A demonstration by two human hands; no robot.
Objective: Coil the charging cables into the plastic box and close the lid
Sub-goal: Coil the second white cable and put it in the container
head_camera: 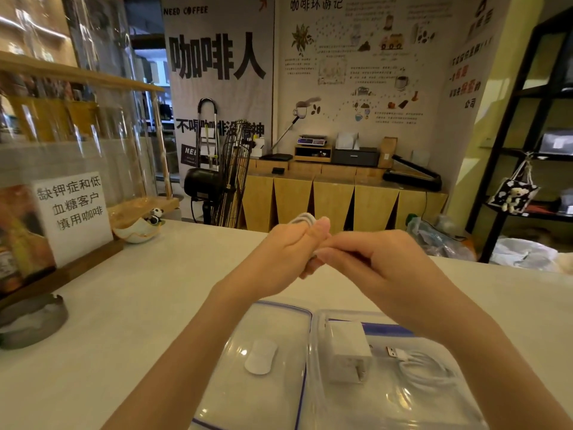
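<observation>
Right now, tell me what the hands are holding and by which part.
A coiled white cable: the left hand grips the bundle, loops poking above the thumb; the right hand pinches near it, contact hidden.

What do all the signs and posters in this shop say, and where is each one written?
"NEED COFFEE": top of the grey wall banner.
"咖啡人": large black characters on the same banner.
"咖啡环游记": heading of the white illustrated wall poster; its small print is unreadable.
"缺钾症和低血糖客户慎用咖啡": white card on the wooden counter stand.
Right wall text: too blurred.
</observation>
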